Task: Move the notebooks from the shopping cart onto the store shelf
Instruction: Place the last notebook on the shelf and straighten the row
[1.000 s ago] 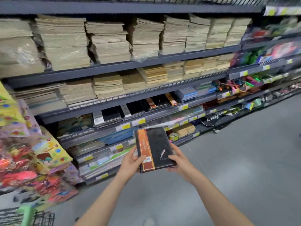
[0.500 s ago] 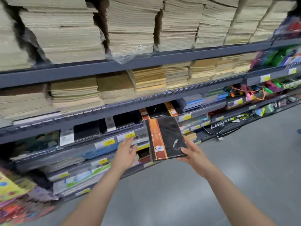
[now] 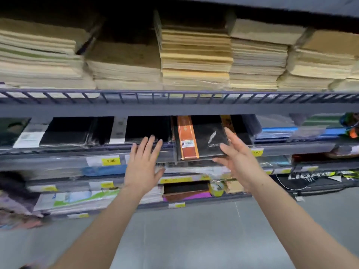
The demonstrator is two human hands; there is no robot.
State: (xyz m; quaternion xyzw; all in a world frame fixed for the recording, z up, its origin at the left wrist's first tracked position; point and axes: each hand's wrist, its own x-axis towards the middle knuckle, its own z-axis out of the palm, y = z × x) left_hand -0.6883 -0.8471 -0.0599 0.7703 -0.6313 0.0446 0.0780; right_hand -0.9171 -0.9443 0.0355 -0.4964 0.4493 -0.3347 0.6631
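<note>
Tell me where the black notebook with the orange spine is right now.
In the head view, the black notebook with the orange spine sits centre-right on the shelf with black notebooks, its front edge overhanging the rail, the right hand at its corner.

— What's different from a second ago?
— The notebook (image 3: 201, 137) now lies partly in on the shelf (image 3: 291, 147). The left hand (image 3: 144, 161) has let go, fingers spread.
— And the right hand (image 3: 236, 158)?
— Loosened, apparently only touching the corner; it's blurred.

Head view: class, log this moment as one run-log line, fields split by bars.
step: shelving | notebook: part-way onto shelf, front edge overhanging | right hand: at its right edge | left hand: open, beside it
</note>
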